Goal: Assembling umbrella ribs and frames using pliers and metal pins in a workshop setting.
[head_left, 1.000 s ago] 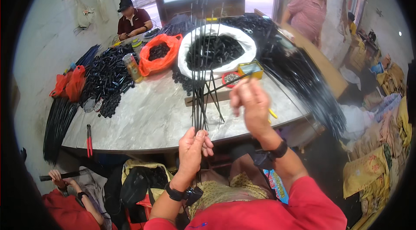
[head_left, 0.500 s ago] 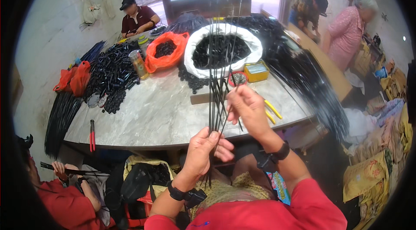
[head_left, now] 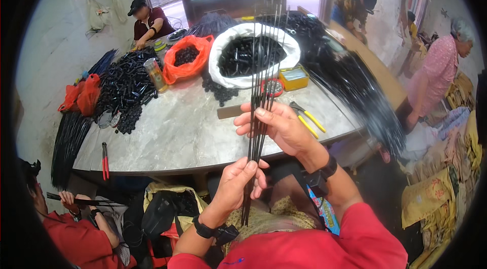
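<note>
Several thin black rods [head_left: 252, 147] stand nearly upright in front of me, gathered in a loose bundle. My left hand [head_left: 235, 184] is closed round their lower part, thumb on top, and the rod ends stick out below it. Higher up, my right hand [head_left: 286, 129] wraps the same bundle, its thumb pressed against the rods. The upper ends fan out slightly in front of a white sack [head_left: 219, 68] of short black parts. Just beyond my right hand lie yellow-handled pliers [head_left: 307, 119], a round red tin of small metal pieces [head_left: 275, 87] and a yellow box [head_left: 295, 80].
On the grey table [head_left: 167, 132] stand an orange bag [head_left: 177, 73], a clear jar [head_left: 155, 76] and a heap of black parts [head_left: 127, 74]. Red-handled pliers [head_left: 105, 161] lie near its front edge. Long black rods [head_left: 350, 86] spread along the right. Other people sit or stand around.
My right hand has moved from pinching beside the rods to closing round the bundle. The rods, crossed and spread before, are drawn closer together. The person at right has moved farther right.
</note>
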Tool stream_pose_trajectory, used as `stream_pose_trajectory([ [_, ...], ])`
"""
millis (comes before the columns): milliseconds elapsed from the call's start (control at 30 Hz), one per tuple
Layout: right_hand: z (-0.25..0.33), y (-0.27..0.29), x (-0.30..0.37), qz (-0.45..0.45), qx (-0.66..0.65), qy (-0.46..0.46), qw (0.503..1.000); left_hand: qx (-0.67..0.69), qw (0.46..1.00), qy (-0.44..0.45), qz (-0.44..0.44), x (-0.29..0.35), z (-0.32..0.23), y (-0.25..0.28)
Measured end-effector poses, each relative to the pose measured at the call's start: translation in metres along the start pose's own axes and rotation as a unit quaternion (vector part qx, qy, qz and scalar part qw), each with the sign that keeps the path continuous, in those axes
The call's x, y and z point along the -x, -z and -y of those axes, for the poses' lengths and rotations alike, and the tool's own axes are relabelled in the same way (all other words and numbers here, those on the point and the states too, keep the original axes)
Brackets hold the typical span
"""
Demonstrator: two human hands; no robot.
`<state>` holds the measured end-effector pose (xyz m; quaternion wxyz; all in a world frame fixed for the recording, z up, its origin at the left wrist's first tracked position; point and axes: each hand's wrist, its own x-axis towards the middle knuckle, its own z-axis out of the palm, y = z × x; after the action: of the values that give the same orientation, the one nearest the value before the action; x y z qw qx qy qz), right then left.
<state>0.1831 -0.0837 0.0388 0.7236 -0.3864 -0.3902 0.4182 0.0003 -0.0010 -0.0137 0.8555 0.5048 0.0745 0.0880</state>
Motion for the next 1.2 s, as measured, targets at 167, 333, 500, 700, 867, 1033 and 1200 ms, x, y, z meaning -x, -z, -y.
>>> stream_pose_trajectory([
  [167,0.0,-0.006,0.006,0.031,0.016,0.016,0.999,-0.014,0.999,0.008,-0.032,0.0,-0.012,-0.012],
  [333,-0.001,-0.009,0.013,0.018,0.021,0.009,1.0,-0.065,0.998,0.008,0.011,-0.003,-0.022,-0.007],
  [500,-0.007,-0.013,0.024,-0.01,0.011,0.006,1.0,-0.028,1.0,-0.008,-0.01,-0.001,-0.021,-0.02],
  [700,-0.006,-0.022,0.038,-0.031,0.051,0.025,0.998,-0.133,0.991,-0.023,-0.01,0.008,-0.025,-0.025],
  [867,-0.001,-0.039,0.048,-0.065,0.068,0.038,0.995,-0.223,0.968,-0.105,-0.035,0.014,-0.015,-0.024],
  [1033,-0.002,-0.038,0.051,-0.082,0.096,0.069,0.99,-0.362,0.914,-0.165,-0.081,0.018,-0.015,-0.035],
  [1200,-0.007,-0.031,0.046,-0.099,0.099,0.061,0.988,-0.366,0.915,-0.16,-0.059,0.016,-0.019,-0.037],
])
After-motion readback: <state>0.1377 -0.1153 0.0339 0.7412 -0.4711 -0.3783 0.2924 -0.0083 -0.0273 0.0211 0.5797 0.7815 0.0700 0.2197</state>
